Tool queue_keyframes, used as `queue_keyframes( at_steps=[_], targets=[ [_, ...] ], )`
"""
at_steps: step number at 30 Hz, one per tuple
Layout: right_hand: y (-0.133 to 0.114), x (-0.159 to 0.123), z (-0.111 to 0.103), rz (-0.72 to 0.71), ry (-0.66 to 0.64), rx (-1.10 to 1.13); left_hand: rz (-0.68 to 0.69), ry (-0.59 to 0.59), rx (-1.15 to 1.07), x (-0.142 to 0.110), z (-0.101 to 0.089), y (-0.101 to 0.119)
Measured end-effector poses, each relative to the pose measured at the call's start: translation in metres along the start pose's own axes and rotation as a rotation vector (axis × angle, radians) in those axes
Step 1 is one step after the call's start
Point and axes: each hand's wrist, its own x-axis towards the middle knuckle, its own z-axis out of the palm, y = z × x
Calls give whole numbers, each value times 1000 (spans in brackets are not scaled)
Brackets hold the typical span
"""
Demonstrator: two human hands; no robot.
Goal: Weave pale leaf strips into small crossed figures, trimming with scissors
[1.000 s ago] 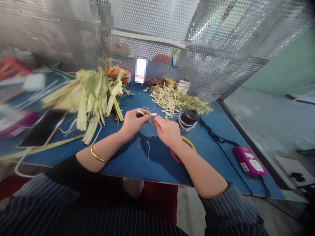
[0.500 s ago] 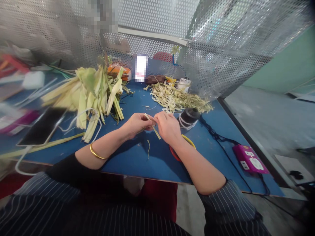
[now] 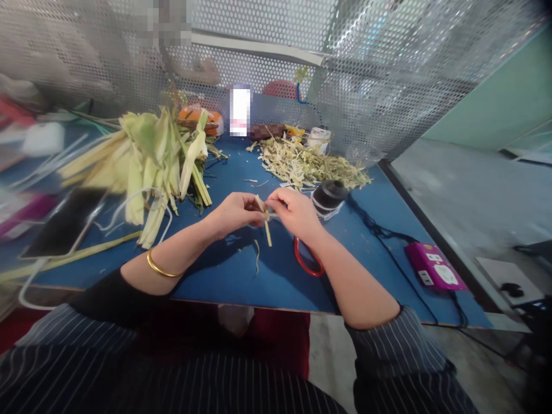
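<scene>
Head view: pale strip (image 3: pixel 268 234) above the blue worktop (image 3: pixel 228 284)
Left hand (image 3: pixel 235 215) and right hand (image 3: pixel 298 214) both pinch it.

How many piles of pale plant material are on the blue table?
2: a leafy pile beyond and left of the left hand, and a shredded pile beyond the right hand.

No text is showing legibly: the screen (image 3: pixel 240 110) at the far edge of the blue surface (image 3: pixel 228 282) is appearing pixelated, and the purple power box (image 3: pixel 435 265) near the right edge is bearing nothing readable.
</scene>
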Motion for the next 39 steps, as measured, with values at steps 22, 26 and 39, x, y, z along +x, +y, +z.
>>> queue_keyframes(
  at_steps=[22, 26, 39],
  targets=[
    [9, 2, 3, 114, -46, 153, 185, 254, -141, 6, -6, -1],
    [-2, -4, 5, -67, 40, -198, 321, 378, 77, 7, -7, -6],
    [-3, 0, -8, -97, 80, -91, 240, 31, 257, 2, -6, -4]
  ],
)
